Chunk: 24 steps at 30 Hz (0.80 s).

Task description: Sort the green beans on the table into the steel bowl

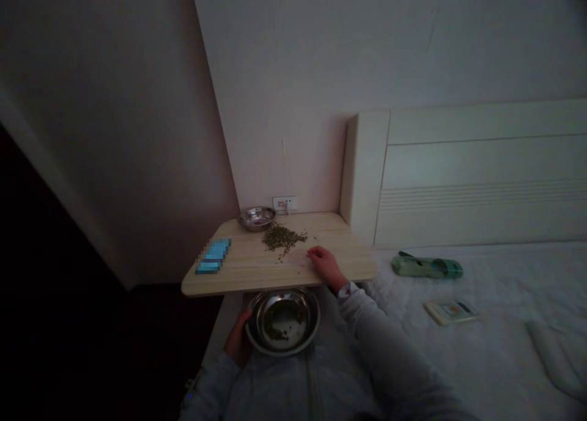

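My left hand (239,340) grips the left rim of a steel bowl (313,323), held at my lap under the table's front edge. Small dark green bits (276,334) lie in the bottom of that bowl. Over the right part of the wooden tabletop (243,277), my right hand (324,264) has its fingers pinched together. A faint pale patch (296,259) shows at its fingertips; whether it is a thin sheet in the fingers is too dim to tell. Just beyond lies a loose heap of small green-brown bits (280,237), with a few scattered around it.
A second steel bowl (257,218) stands at the table's back left. A blurred blue rectangle (213,256) lies on the left side. Behind is a wall socket (284,203). On the bed (495,347) at right lie a green bottle (426,266) and a phone (452,311).
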Each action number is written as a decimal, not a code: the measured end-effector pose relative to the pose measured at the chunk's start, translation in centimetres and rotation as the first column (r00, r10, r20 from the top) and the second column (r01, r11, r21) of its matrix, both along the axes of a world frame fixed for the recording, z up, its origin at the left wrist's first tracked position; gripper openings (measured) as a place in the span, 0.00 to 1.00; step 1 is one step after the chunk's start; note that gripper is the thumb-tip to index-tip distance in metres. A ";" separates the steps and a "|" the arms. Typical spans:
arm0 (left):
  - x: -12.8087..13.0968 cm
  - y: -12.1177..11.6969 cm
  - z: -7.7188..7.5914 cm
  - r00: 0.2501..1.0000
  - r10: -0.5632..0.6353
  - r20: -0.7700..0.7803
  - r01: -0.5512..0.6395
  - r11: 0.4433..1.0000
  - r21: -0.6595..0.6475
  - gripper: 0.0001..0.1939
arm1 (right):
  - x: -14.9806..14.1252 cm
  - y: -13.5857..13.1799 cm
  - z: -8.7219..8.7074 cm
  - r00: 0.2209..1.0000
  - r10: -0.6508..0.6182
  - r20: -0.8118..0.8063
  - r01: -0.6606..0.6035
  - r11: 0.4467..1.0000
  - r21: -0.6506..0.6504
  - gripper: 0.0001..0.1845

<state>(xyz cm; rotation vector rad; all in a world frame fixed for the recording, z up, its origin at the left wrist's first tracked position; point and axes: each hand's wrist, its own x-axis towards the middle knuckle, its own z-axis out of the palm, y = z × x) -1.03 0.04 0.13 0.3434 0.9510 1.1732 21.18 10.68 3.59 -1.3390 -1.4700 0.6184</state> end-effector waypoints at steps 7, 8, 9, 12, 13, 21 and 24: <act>0.1 -0.1 -0.1 0.995 -0.103 0.015 0.103 0.995 -0.003 0.09 | 2.4 -2.9 0.0 0.994 0.028 0.103 -0.024 0.999 -0.040 0.10; 0.1 -0.1 -0.1 0.994 -0.105 0.010 0.105 0.994 -0.008 0.09 | 2.5 -3.2 0.0 0.993 0.039 0.111 -0.034 0.998 -0.051 0.10; 0.1 -0.1 -0.1 0.995 -0.105 0.007 0.105 0.994 -0.013 0.09 | 2.4 -3.5 0.1 0.992 0.048 0.117 -0.041 0.997 -0.062 0.10; 0.1 -0.1 -0.1 0.997 -0.079 -0.001 0.079 0.997 -0.014 0.08 | 1.8 -4.3 0.1 0.989 0.097 0.113 -0.088 0.993 -0.082 0.09; 0.1 -0.1 -0.1 0.998 -0.070 -0.003 0.070 0.997 -0.013 0.08 | 1.6 -4.5 0.1 0.987 0.122 0.104 -0.113 0.990 -0.085 0.09; 0.1 -0.1 -0.1 0.996 -0.075 0.041 0.075 0.997 -0.002 0.09 | -0.1 -4.4 0.4 0.960 0.277 -0.027 -0.279 0.957 -0.086 0.10; 0.1 0.0 -0.3 0.998 -0.038 0.056 0.038 0.999 0.006 0.08 | -0.3 -2.7 0.5 0.978 0.195 -0.077 -0.199 0.979 -0.051 0.11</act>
